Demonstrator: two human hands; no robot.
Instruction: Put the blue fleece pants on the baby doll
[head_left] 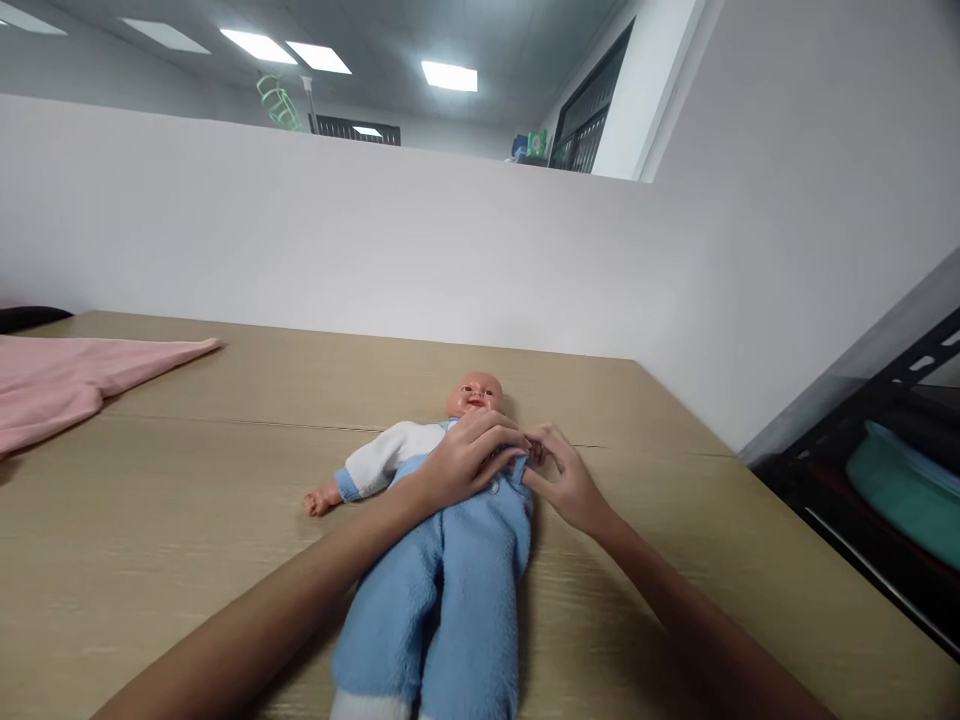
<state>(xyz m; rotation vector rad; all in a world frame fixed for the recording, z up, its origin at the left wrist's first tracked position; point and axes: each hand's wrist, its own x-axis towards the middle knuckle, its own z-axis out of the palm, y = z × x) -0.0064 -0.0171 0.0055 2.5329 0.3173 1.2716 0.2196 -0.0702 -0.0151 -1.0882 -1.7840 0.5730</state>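
Observation:
A baby doll [480, 580] lies on its back on the table, head away from me, in a fluffy blue and white outfit. My left hand [476, 455] reaches across the doll's chest, with its fingertips and thumb closing on the outfit near the shoulder at the right. From the other side my right hand [566, 485] pinches the outfit's edge at that same shoulder, beside a blue strap [519, 468]. The doll's arm on the left, in a white sleeve [386, 458] with a blue cuff, stretches out over the table. Its other arm is mostly hidden by my hands.
A pink cloth [82, 380] lies on the wooden table [225, 560] at the left. A white partition [337, 240] rises along the far edge. On the right, a black metal rack [847, 410] holds a teal item [900, 490].

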